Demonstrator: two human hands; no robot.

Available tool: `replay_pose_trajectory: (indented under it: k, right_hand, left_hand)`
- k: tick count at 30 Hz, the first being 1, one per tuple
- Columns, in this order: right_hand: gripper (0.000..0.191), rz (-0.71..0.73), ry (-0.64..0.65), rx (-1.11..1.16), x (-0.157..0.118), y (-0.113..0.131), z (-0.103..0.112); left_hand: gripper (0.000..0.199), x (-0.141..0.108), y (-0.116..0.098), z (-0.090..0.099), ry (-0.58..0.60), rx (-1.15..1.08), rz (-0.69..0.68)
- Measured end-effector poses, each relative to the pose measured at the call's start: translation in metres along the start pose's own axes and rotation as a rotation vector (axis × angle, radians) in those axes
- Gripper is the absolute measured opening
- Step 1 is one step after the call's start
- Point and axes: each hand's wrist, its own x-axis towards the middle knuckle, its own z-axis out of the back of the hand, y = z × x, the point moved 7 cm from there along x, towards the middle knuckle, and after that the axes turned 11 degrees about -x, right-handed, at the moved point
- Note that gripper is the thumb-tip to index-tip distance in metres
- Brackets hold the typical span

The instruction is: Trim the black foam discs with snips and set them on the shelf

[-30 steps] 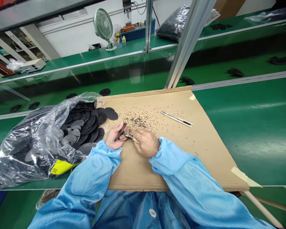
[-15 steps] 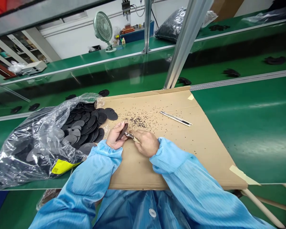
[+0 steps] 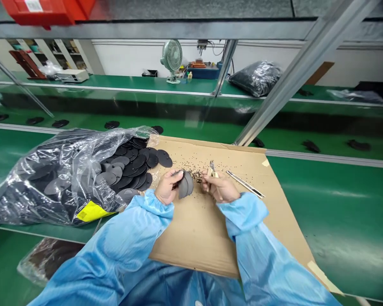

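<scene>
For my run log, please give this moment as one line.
left hand: holds dark round plastic disc | right hand: holds small metal nippers | over brown cardboard sheet

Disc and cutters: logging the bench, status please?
Left hand grips disc. Right hand holds cutters, clear of disc. Trimmings between.

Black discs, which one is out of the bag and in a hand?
The dark disc held upright in the left hand; the others lie in the plastic bag.

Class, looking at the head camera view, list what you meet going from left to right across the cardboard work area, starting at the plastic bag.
Plastic bag of black discs → left hand holding a black disc → right hand holding small nippers → utility knife → bare green bench.
</scene>
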Motion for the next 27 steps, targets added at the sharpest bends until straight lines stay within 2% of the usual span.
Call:
replay_pose_trajectory:
  k: [3, 7, 11, 14, 18, 21, 23, 25, 27]
  right_hand:
    - [0.023, 0.155, -0.112, -0.437, 0.029, 0.022, -0.017]
    - [0.024, 0.325, -0.080, -0.974, 0.069, 0.043, -0.067]
    - [0.031, 0.451, 0.026, -1.216, 0.094, 0.044, -0.109]
    - [0.028, 0.447, 0.043, -1.256, 0.105, 0.038, -0.119]
    - [0.022, 0.373, -0.030, -1.220, 0.107, 0.037, -0.108]
    - [0.021, 0.297, -0.190, -1.120, 0.096, 0.045, -0.078]
    - [0.021, 0.237, -0.330, -0.843, 0.080, 0.050, -0.047]
    - [0.027, 0.190, -0.439, -0.448, 0.058, 0.048, -0.017]
    - [0.036, 0.176, -0.477, -0.139, 0.034, 0.043, 0.003]
  left_hand:
    - [0.037, -0.009, 0.008, -0.011, 0.170, -0.031, 0.152]
    - [0.042, -0.018, 0.015, -0.018, 0.322, -0.025, 0.269]
    - [0.044, -0.018, 0.017, -0.019, 0.425, -0.028, 0.302]
    - [0.045, -0.018, 0.019, -0.020, 0.493, -0.008, 0.342]
    - [0.044, -0.017, 0.019, -0.023, 0.560, -0.028, 0.359]
    - [0.046, -0.015, 0.013, -0.024, 0.543, -0.049, 0.319]
    - [0.046, -0.010, 0.009, -0.020, 0.444, -0.056, 0.282]
    - [0.041, -0.002, 0.004, -0.014, 0.305, -0.075, 0.220]
    - [0.037, 0.005, -0.001, -0.009, 0.189, -0.112, 0.129]
